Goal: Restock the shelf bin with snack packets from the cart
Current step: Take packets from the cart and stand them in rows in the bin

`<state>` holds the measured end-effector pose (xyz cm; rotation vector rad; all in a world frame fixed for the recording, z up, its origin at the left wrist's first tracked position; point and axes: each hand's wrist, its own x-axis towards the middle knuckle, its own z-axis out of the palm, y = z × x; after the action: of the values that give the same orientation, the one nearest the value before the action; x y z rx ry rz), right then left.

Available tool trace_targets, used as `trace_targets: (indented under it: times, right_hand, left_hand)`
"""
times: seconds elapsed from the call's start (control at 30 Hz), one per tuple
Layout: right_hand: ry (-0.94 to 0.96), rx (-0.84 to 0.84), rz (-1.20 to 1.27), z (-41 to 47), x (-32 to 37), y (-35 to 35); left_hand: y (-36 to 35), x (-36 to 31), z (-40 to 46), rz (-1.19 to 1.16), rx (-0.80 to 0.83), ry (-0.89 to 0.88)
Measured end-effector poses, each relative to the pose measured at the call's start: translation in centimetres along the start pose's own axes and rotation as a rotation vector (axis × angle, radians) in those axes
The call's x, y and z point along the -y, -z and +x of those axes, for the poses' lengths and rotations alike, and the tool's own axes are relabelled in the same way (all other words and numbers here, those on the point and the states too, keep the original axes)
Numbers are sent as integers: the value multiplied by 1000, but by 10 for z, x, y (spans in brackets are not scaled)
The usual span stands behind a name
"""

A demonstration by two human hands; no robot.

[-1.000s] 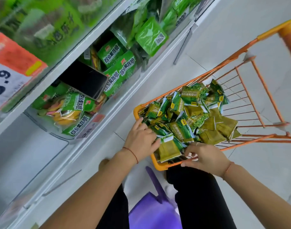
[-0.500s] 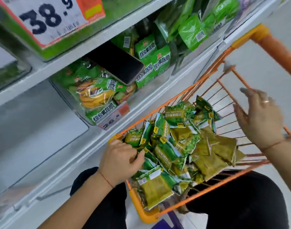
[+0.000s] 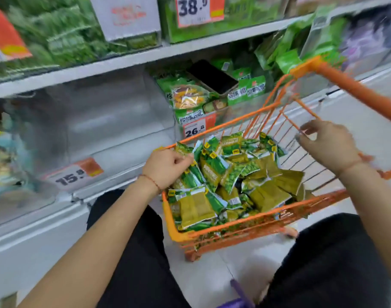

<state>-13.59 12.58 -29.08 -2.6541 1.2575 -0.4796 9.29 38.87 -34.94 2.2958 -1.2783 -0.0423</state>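
Inside orange wire cart (image 3: 239, 227), parked just beside lower shelf: heap of green and olive snack packets (image 3: 232, 181), loose, overlapping, some face down. None yet carried to shelf.

Left hand (image 3: 165, 167): at near-left corner of heap, fingers curled, thumb and forefingers pinched on edge of one green packet (image 3: 183, 150); whether more than one is caught, cannot tell. Red thread at wrist.

Right hand (image 3: 327, 143): above far right side of cart, close to wire rim, fingers loosely spread, nothing held; contact with wire not clear through blur.

Clear shelf bin (image 3: 114, 130), left of cart on lower shelf: appears nearly bare, price tag 15.8 (image 3: 73, 175) on front lip. Likely destination, judged only.

Neighbouring bin (image 3: 190, 101), price tag 26.8 (image 3: 195, 130): larger green bags, dark phone (image 3: 212, 76) resting on top.

Upper shelf (image 3: 145, 56): green goods, tag 38.9 (image 3: 199, 8).

Risks, judged: 
- pinch at packet edge only, so slippery film may slide free during lift; 
- neighbouring packets dragged over cart rim to floor; 
- packets placed in wrong bin, tags being close together; 
- cart nudged by free hand, rolling away from reach; 
- phone knocked off bags by passing arm.
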Motion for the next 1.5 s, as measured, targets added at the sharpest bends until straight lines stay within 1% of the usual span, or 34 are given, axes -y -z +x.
trace_targets:
  times: [0.07,0.2,0.3,0.43,0.53,0.67,0.97,1.07,1.13,1.23,1.27,1.3,1.4,1.47,1.5]
  right_hand:
    - [20,-21,16,-3,13,-5]
    - [22,-80,-94,-12,39,-21]
    - [28,-120,-91,-15,54,-26]
    - [-5,-164,-77,-25,69,-30]
    - [-5,-130,-90,-30,79,-31]
    - [-19,-31,-100,-40,93,-27]
    - [49,-6,-75,-65,126,-25]
    - [67,26,-145,-71,137,-27]
    - [128,1,-184,-77,149,-29]
    - [350,-85,-100,-80,185,-29]
    - [424,-59,-64,-80,199,-28]
    - [496,24,-28,-79,213,-27]
    - [730,401,5,-76,252,-36]
    - [806,590,18,-76,269,-49]
    - [823,635,34,-77,275,-56]
  left_hand:
    - [7,10,-7,-10,-25,25]
    - [20,29,-23,18,-72,81]
    - [26,43,-33,0,-117,96]
    - [32,59,-37,-11,-133,119]
    - [37,67,-40,-24,-120,117]
    - [47,72,-52,-14,-96,110]
    - [69,87,-78,-27,-100,201]
    - [76,93,-86,10,-85,234]
    - [80,97,-91,33,-88,256]
    - [83,98,-103,47,-132,306]
    - [83,98,-107,45,-144,322]
    - [84,98,-110,37,-151,337]
    - [87,97,-119,26,-167,377]
    - [88,96,-124,26,-173,395]
    - [89,97,-127,27,-180,400]
